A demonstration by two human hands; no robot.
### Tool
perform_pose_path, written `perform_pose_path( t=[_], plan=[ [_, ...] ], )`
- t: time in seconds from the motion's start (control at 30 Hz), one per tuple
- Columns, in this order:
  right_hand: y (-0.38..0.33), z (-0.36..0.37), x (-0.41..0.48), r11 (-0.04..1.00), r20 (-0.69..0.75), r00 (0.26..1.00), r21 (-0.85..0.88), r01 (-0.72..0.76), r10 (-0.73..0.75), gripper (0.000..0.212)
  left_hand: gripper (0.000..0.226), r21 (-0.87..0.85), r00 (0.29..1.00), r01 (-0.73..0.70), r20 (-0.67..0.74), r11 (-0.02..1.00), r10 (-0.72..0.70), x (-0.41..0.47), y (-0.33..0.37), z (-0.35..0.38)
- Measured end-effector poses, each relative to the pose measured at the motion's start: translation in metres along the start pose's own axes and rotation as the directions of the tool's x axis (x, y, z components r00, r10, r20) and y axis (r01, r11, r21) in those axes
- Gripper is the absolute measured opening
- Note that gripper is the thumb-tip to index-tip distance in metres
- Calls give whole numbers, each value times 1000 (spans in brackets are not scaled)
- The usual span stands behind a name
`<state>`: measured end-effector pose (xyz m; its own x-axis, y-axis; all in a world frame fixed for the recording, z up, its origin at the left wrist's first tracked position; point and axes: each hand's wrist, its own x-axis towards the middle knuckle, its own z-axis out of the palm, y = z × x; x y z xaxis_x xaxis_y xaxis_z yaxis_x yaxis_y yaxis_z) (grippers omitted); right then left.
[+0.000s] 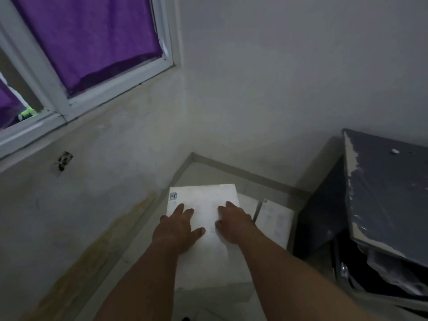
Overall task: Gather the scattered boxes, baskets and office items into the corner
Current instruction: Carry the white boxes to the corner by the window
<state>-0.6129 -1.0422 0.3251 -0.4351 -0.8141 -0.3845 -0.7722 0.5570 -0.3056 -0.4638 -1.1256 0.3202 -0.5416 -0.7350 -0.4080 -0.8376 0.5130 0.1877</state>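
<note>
a white box [203, 198] sits on the floor near the wall corner, at 12 o'clock from the person. the left hand [178, 230] and right hand [236, 224] rest flat on its top, fingers [180, 209] straight and slightly spread. a second white box [274, 224] lies just beside it at 3 o'clock, near a dark cabinet [389, 186].

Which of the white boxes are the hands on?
The larger white box, under the left hand and right hand; the smaller box beside the dark cabinet is untouched.

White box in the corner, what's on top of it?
Both hands rest flat on the white box: left hand, right hand. A grey sticker sits at its far left corner. The lid under the palms is covered.
</note>
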Motion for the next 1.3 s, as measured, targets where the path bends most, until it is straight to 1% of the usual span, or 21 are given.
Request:
perform_pose_path(
  t=[0.13,0.3,0.4,0.6,0.73,0.83,0.9,0.93,1.03,1.13,1.23,1.3],
  plan=[
    [-32,-2,40,1000,27,1000,19,-15,14,33,82,35,1000,-16,18,999,15,45,-33,-22],
    [-41,-12,88,999,28,999,48,-22,21,30,80,22,999,-24,43,999,23,93,-44,-39],
    [-38,-12,120,998,36,999,60,-11,9,31,81,24,999,-20,43,999,19,124,-45,-42],
    [-22,-6,190,993,91,996,116,-17,6,39,80,33,998,10,67,999,-12,197,-43,-36],
    [-1,3,218,991,155,987,122,-59,40,43,79,12,992,19,127,1000,-21,228,-29,-25],
    [12,15,230,984,199,976,140,-114,85,40,79,25,983,-13,184,1000,8,245,-25,-11],
    [18,21,230,978,223,968,148,-147,112,43,80,29,976,-32,216,999,25,250,-25,-1],
    [22,26,229,971,231,963,160,-175,135,46,80,38,972,-63,230,997,53,255,-24,5],
    [31,41,223,954,232,952,178,-242,199,51,80,59,956,-154,260,986,133,264,-22,17],
    [34,63,213,920,218,934,213,-328,283,52,80,57,935,-244,278,968,220,267,-26,34],
    [34,87,197,895,198,918,228,-384,344,48,80,59,914,-304,299,951,273,261,-35,56],
    [30,102,180,875,206,903,240,-421,378,47,79,63,905,-319,318,946,284,251,-41,72]
  ],
)
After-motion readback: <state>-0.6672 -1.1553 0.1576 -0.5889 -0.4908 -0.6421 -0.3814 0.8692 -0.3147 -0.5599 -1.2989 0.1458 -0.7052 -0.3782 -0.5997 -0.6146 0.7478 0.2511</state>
